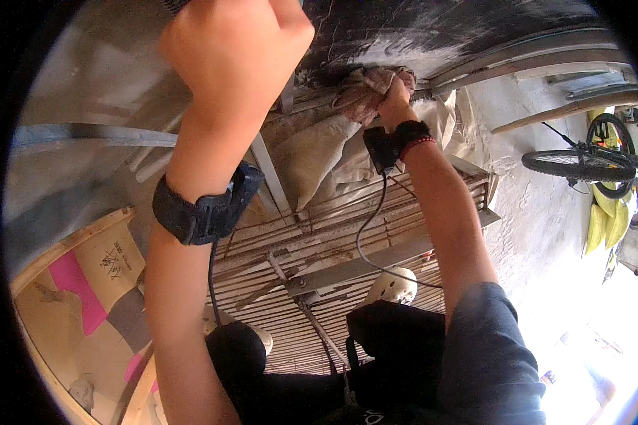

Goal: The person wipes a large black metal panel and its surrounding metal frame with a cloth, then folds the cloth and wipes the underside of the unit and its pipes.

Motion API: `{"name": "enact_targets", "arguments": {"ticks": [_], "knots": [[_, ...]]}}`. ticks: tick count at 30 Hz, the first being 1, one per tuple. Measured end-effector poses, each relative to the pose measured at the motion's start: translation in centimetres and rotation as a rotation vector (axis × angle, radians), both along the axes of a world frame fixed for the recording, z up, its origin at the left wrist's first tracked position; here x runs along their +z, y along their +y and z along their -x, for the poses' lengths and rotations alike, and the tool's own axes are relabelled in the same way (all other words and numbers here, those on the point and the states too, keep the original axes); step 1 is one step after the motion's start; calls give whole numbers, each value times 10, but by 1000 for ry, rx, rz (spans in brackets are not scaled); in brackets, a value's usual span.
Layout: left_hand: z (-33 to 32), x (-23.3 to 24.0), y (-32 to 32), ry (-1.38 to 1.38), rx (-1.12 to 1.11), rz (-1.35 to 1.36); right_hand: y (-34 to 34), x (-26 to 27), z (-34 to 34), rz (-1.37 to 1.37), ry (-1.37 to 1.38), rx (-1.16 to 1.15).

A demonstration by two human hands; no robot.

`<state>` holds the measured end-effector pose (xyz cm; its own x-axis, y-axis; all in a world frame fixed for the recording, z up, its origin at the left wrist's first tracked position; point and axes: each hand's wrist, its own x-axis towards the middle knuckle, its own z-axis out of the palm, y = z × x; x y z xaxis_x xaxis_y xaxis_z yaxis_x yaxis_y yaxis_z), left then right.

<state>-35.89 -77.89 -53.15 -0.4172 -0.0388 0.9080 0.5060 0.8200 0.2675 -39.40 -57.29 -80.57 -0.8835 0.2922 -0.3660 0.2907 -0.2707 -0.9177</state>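
Note:
My right hand [396, 103] grips a crumpled, dirty pinkish-brown cloth [364, 93]. The cloth presses against the lower edge of a dark, scuffed panel [446, 26] that bears pale dusty smears. Raised close to the camera, my left hand [239, 48] has bent knuckles; its fingertips are hidden or cut off by the top of the picture. A small piece of something dark and ribbed [173, 5] shows beside it, and whether I hold it cannot be told. Below the cloth lie pale woven sacks [319, 154]. Each wrist wears a black strap with a cabled device.
Beneath me is a rusty metal bar grid [297, 350], with my white perforated clogs [393, 286] on it. A metal upright [271, 180] stands between my arms. Wood-framed cardboard [122, 255] is at left. A wooden pole [563, 111] and bicycle [579, 159] are by the right wall.

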Motion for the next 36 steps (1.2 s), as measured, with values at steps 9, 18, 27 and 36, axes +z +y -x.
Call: {"name": "enact_targets", "arguments": {"ticks": [9, 18, 27, 36], "knots": [[-7, 9, 9, -123, -39, -99, -8, 127, 23, 590, -13, 44], [-3, 9, -1, -60, -78, -71, -1, 136, 18, 450, -59, -48], [-7, 16, -4, -123, -125, -115, 36, 40, 33, 481, 201, -86], [-15, 19, 0, -273, 76, -46, 91, -42, 30, 453, 4, -382]]}}
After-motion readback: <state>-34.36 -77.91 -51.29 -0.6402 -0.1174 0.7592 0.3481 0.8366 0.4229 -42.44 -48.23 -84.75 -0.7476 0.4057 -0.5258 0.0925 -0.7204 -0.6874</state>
